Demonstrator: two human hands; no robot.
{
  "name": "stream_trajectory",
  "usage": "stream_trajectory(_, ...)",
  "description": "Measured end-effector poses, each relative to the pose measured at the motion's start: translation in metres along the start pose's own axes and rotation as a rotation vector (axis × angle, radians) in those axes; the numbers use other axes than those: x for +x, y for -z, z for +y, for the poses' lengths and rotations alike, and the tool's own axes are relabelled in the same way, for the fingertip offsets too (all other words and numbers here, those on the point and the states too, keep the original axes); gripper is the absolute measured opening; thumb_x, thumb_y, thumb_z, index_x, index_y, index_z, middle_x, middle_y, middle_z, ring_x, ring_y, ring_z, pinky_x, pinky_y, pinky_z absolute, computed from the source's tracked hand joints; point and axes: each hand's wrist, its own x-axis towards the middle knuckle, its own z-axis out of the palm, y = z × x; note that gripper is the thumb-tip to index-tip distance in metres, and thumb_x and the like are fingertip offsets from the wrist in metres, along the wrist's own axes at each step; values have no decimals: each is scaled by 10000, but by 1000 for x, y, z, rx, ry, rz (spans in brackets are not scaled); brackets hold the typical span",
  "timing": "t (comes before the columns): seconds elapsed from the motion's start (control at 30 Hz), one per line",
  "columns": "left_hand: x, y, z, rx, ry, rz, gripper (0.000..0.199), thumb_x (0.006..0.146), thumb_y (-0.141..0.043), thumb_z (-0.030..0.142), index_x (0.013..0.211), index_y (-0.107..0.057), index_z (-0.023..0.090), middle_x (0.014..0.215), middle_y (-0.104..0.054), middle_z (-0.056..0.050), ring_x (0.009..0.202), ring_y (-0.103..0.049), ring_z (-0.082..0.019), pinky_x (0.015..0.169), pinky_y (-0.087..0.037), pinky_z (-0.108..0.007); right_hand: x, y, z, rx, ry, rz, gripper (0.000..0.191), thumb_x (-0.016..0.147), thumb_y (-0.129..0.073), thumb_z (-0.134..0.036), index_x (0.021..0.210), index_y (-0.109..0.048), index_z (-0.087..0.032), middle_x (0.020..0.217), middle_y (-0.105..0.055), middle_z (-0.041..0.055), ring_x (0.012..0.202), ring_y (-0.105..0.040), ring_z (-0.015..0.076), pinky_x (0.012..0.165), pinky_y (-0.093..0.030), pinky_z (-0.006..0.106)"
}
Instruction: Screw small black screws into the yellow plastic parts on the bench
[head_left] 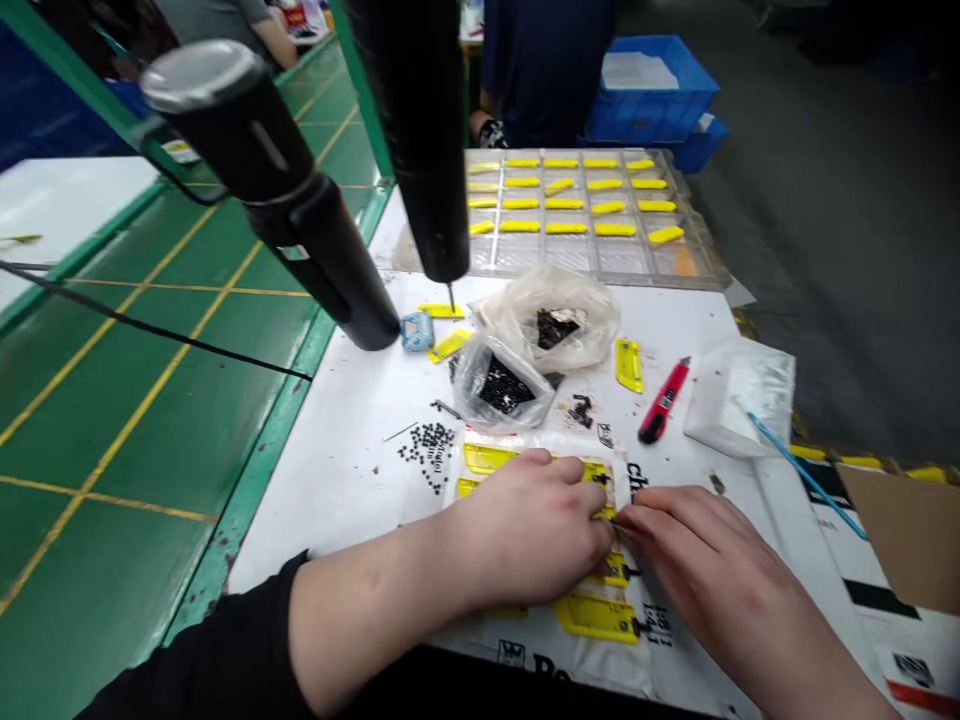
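My left hand (532, 530) is curled over a yellow plastic tag (487, 460) that lies in a clear sleeve on the white bench top (330, 500). My right hand (697, 560) comes in from the right, its fingertips meeting the left hand at the tag's edge. Whatever is between those fingertips is too small to tell. More yellow tags with black fittings (598, 617) lie below my hands. Loose black beads (427, 450) are scattered to the left. Nearby stand a clear bag of black parts (502, 390) and a red utility knife (664, 400).
A clear tray of yellow strips (577, 200) stands at the far end. Two black cylinders (262, 170) hang above the bench. A green floor with yellow lines (150, 400) lies left. A person (544, 70) stands beyond the tray, beside blue crates (652, 90).
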Motion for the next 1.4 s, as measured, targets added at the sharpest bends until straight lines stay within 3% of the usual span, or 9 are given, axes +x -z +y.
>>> stream_trajectory(0.1,-1,-1,1,14,-2,10,266,1111,-632,387,1053,-814,203,1015,-702,-90,964,-606,-263,740,-423,-423,-5,-2,-5,-2,-22,57,206,1160,-550,-319,1187,-741,-247,1151,-721,66,1019,-684,240,894,-566,401)
stream_trajectory(0.23,-2,-6,3,43,-4,44,267,1093,-657,406,1026,-817,203,996,-707,-93,952,-618,-263,748,-449,-423,-19,-6,-8,-59,-13,47,292,1155,-530,-378,1330,-743,-283,1254,-732,77,1082,-712,274,912,-609,436)
stream_trajectory(0.43,-4,-12,3,38,-4,83,242,1072,-689,392,1042,-811,185,968,-709,-94,964,-635,-286,757,-470,-442,-21,-4,-21,-115,-45,6,291,1155,-518,-327,1364,-703,-248,1270,-710,88,1091,-731,245,897,-659,387)
stream_trajectory(0.6,-4,-10,2,43,3,52,248,1061,-711,425,1019,-810,201,973,-723,-81,1013,-652,-290,810,-491,-440,-2,9,-26,-92,-161,-44,266,1150,-549,-311,1356,-706,-248,1231,-714,89,1099,-724,255,911,-660,404)
stream_trajectory(0.77,-6,-5,1,52,-11,63,198,1065,-688,348,999,-818,214,958,-732,-78,988,-660,-277,809,-496,-428,39,14,-9,-247,-229,-16,250,1143,-555,-312,1192,-766,-187,1145,-727,117,1076,-706,290,957,-609,462)
stream_trajectory(1.0,-8,-2,-2,56,-11,136,218,1060,-693,308,920,-820,200,942,-731,-79,975,-680,-284,788,-490,-450,93,-1,3,-377,-348,-180,142,1059,-674,-199,1095,-811,-191,1102,-742,68,948,-736,208,763,-524,301)
stream_trajectory(1.23,-8,3,-10,36,-6,203,221,1037,-648,203,930,-837,162,989,-771,-135,990,-720,-309,732,-544,-466,101,-12,5,-421,-391,-281,271,1095,-557,-245,1096,-824,-196,1103,-766,99,976,-761,273,805,-544,363)
stream_trajectory(1.33,-11,12,-11,54,0,181,295,1068,-565,182,988,-849,177,1104,-798,-123,1031,-739,-292,706,-556,-431,96,-15,17,-377,-360,-268,314,1015,-533,-208,1098,-832,-157,1091,-775,149,974,-767,313,844,-576,409)
stream_trajectory(1.4,-13,17,-12,50,5,192,344,1109,-517,214,1039,-850,168,1239,-792,-130,1098,-743,-294,747,-574,-437,92,-18,30,-341,-310,-238,322,913,-527,-198,999,-837,-197,1054,-785,132,906,-769,299,859,-596,413)
